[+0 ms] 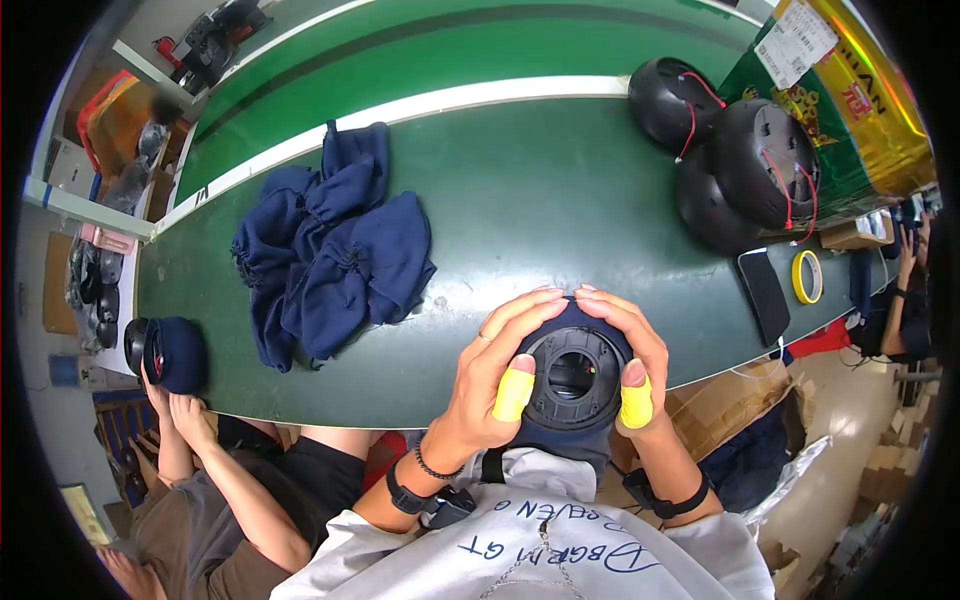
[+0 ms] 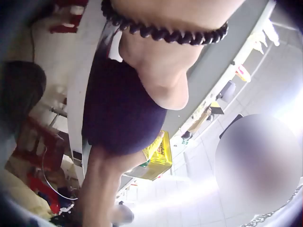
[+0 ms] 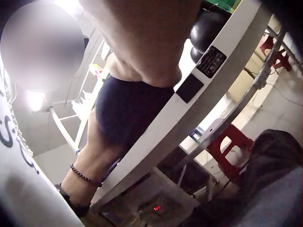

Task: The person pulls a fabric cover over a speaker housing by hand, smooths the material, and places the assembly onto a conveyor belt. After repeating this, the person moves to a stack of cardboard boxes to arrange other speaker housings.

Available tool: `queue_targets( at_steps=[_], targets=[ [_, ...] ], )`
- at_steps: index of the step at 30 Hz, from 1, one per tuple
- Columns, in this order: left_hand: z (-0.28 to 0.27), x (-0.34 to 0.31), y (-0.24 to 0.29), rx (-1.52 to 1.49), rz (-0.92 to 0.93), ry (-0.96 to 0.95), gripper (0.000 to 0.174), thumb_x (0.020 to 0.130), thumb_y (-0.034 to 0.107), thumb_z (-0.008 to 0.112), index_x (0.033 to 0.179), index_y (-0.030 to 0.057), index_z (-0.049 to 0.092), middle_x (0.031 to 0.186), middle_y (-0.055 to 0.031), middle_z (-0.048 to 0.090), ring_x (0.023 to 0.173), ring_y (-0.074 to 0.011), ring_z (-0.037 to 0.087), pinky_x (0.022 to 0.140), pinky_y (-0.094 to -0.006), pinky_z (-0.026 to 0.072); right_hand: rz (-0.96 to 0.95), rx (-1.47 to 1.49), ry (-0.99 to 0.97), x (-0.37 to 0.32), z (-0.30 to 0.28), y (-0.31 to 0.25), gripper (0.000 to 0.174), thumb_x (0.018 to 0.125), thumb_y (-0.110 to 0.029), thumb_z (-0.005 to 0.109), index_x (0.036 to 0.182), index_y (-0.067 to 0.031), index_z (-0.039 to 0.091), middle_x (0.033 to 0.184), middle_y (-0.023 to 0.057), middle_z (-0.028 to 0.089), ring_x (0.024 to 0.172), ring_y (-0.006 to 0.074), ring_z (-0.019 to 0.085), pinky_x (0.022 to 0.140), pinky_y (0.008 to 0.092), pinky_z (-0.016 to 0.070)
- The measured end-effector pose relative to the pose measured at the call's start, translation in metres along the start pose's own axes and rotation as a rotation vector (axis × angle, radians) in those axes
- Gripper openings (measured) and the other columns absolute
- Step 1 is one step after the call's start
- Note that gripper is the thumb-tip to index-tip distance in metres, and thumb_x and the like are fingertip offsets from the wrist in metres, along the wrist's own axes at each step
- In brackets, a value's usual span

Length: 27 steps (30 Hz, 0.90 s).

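Note:
Both hands hold a round black plastic housing (image 1: pixel 575 412) with a ring-shaped opening, wrapped in a navy fabric cover (image 2: pixel 123 109), at the table's near edge. My left hand (image 1: pixel 490 375) grips its left side and my right hand (image 1: pixel 638 350) its right. Fingertips of both hands meet near its far side, over the fabric. Yellow tape wraps both thumbs, which lie by the housing's rim. In the right wrist view the navy fabric (image 3: pixel 132 106) bulges between the two hands. Left of the hands, a heap of navy drawstring covers (image 1: pixel 340 255) lies on the green table (image 1: pixel 520 200).
Several black round housings (image 1: pixel 765 165) with red wires stand at the right beside a green and gold box (image 1: pixel 850 110). A black phone (image 1: pixel 763 297) and a yellow tape roll (image 1: pixel 806 277) lie nearer. Another person (image 1: pixel 240 490) at the left handles a navy-covered round piece (image 1: pixel 180 355).

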State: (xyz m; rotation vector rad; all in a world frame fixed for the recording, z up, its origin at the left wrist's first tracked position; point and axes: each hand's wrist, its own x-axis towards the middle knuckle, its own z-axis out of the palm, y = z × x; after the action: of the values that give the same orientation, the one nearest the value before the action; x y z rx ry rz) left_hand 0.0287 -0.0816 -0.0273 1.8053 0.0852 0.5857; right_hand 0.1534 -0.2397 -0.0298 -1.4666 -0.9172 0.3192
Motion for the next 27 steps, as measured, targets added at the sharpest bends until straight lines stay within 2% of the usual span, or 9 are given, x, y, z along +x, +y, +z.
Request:
queue_targets(
  at_steps=[3,5,7,11,13,17,21,22,27],
  targets=[
    [-0.018,-0.002,0.021,0.193,-0.037,-0.082,0.049,0.107,0.027,0.05,0.148,0.0008,0.052,0.148,-0.0266,0.05,0.136,-0.0432,0.049,0.115,-0.0469,0.0392,-0.008,-0.187,-0.037,0.001,-0.009,-0.028,0.073,0.107,-0.056,0.045,0.143,0.0066,0.052,0.14,0.0282,0.058,0.133,0.0417,0.056,0.113,0.0445,0.0413],
    [-0.028,-0.008,0.051,0.473,-0.291,-0.133,0.051,0.106,0.028,0.053,0.151,0.0029,0.049,0.145,-0.0261,0.05,0.132,-0.0439,0.05,0.113,-0.0477,0.0398,0.53,-0.521,-0.127,-0.007,-0.015,-0.059,0.07,0.107,-0.048,0.049,0.149,0.0073,0.042,0.143,0.0302,0.054,0.132,0.0453,0.054,0.112,0.0456,0.0422],
    [-0.026,-0.012,0.057,0.442,-0.34,-0.184,0.055,0.105,0.027,0.056,0.154,0.0035,0.043,0.141,-0.026,0.051,0.127,-0.0459,0.052,0.11,-0.0484,0.0411,0.537,-0.482,-0.234,-0.015,-0.017,-0.062,0.072,0.106,-0.044,0.055,0.152,0.0086,0.036,0.143,0.0316,0.051,0.134,0.0464,0.052,0.112,0.0468,0.0418],
    [-0.03,-0.01,0.051,-0.001,-0.263,-0.016,0.053,0.103,0.026,0.061,0.142,-0.0038,0.04,0.143,-0.0268,0.048,0.138,-0.0409,0.049,0.114,-0.0481,0.0413,0.305,-0.423,-0.123,-0.013,-0.014,-0.06,0.083,0.092,-0.039,0.076,0.149,0.0062,0.037,0.142,0.0294,0.049,0.139,0.0486,0.046,0.115,0.0529,0.0386],
    [-0.032,-0.014,0.03,-0.186,0.018,0.059,0.039,0.103,0.021,0.059,0.131,-0.0009,0.044,0.14,-0.0221,0.047,0.141,-0.0368,0.047,0.115,-0.0479,0.0411,-0.244,-0.339,-0.014,-0.02,-0.016,-0.04,0.08,0.077,-0.04,0.09,0.133,0.0,0.051,0.139,0.0243,0.051,0.141,0.0491,0.043,0.115,0.0589,0.0371],
    [-0.025,-0.019,0.003,-0.223,-0.093,0.114,0.026,0.102,0.017,0.059,0.122,0.0051,0.046,0.137,-0.0171,0.046,0.144,-0.0363,0.044,0.118,-0.0497,0.0388,-0.179,-0.296,0.082,-0.045,-0.011,-0.001,0.059,0.069,-0.03,0.097,0.105,-0.0051,0.058,0.134,0.0199,0.05,0.14,0.0447,0.046,0.114,0.057,0.0402],
    [-0.03,0.011,0.036,0.358,-0.259,0.194,0.034,0.093,0.022,0.077,0.11,0.004,0.054,0.121,-0.014,0.056,0.112,-0.0211,0.061,0.087,-0.0367,0.0538,0.032,-0.259,0.448,-0.011,-0.015,-0.028,0.051,0.083,-0.036,0.086,0.108,-0.0024,0.057,0.114,0.0145,0.056,0.101,0.0243,0.06,0.081,0.0363,0.0517],
    [-0.028,0.02,0.035,0.479,-0.188,0.19,0.036,0.09,0.029,0.082,0.099,0.0027,0.058,0.096,-0.0101,0.063,0.082,-0.0158,0.06,0.065,-0.0324,0.0493,0.089,-0.325,0.334,0.0,-0.021,-0.034,0.049,0.085,-0.033,0.085,0.11,-0.001,0.057,0.105,0.0119,0.058,0.086,0.0194,0.058,0.071,0.0321,0.0475],
    [-0.045,0.045,0.037,0.233,-0.529,-0.105,0.036,0.101,0.03,0.071,0.087,0.001,0.056,0.068,-0.0015,0.059,0.062,-0.0078,0.058,0.057,-0.0273,0.0477,0.33,-0.465,0.077,0.036,-0.024,-0.058,0.029,0.092,-0.02,0.078,0.089,0.0011,0.058,0.069,0.0055,0.056,0.062,0.0145,0.053,0.058,0.0308,0.0446]
  ],
)
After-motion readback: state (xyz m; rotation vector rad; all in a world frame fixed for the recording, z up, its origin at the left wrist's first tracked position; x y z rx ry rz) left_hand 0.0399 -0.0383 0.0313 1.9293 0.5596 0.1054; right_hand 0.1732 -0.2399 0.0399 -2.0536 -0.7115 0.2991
